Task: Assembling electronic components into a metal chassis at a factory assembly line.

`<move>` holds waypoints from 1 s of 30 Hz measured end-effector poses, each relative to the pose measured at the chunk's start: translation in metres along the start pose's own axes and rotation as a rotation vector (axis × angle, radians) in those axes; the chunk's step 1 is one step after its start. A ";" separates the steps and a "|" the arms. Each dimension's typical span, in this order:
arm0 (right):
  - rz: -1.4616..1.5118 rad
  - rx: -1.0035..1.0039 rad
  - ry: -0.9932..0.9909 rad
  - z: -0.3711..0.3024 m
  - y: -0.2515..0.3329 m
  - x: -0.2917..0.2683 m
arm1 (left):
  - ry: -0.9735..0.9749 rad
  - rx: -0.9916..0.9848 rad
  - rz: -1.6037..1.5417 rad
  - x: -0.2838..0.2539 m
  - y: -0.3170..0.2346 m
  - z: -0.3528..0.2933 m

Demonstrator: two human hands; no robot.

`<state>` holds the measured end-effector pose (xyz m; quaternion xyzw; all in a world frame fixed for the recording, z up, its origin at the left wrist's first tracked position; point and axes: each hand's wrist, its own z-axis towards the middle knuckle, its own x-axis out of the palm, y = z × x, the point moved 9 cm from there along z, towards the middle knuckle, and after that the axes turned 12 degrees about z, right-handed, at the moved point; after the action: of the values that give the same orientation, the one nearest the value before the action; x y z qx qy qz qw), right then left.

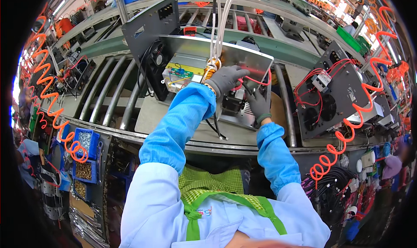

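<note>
An open metal chassis (256, 59) with a bare inner panel stands in front of me, holding a copper-wound coil (212, 69), a green circuit board (179, 72) and a black fan (157, 53). My left hand (226, 79), in a grey glove, reaches over the coil with its fingers bent and closed at a red wire (259, 82). The grey-gloved right hand (259, 104) is inside the chassis's right part, fingers apart, beside a dark finned component (234, 104). Its fingertips are close to the left hand's and partly lost against dark parts.
Metal rollers (109, 91) run left of the chassis. At right stands another dark panel (325, 96) with fans and red wires. Coiled orange hoses (52, 105) hang on both sides. Blue bins (85, 170) of small fasteners sit lower left; white cables (219, 22) hang from above.
</note>
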<state>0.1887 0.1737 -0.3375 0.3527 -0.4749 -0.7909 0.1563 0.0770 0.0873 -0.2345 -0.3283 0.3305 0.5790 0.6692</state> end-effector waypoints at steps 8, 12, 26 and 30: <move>-0.290 -0.225 -0.014 -0.004 0.019 0.026 | -0.014 0.018 0.009 -0.004 0.009 -0.008; -0.402 -0.228 0.035 0.003 0.026 0.043 | 0.012 0.008 0.030 -0.012 0.011 -0.010; -0.560 -0.216 0.020 -0.010 0.031 0.043 | 0.050 -0.061 0.254 -0.048 0.034 -0.049; -0.468 -0.090 0.095 -0.020 0.088 0.063 | -0.151 -0.093 0.382 -0.121 -0.016 -0.100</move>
<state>0.1510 0.0802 -0.2935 0.4824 -0.3367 -0.8087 0.0066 0.0736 -0.0637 -0.1908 -0.2459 0.3085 0.7328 0.5544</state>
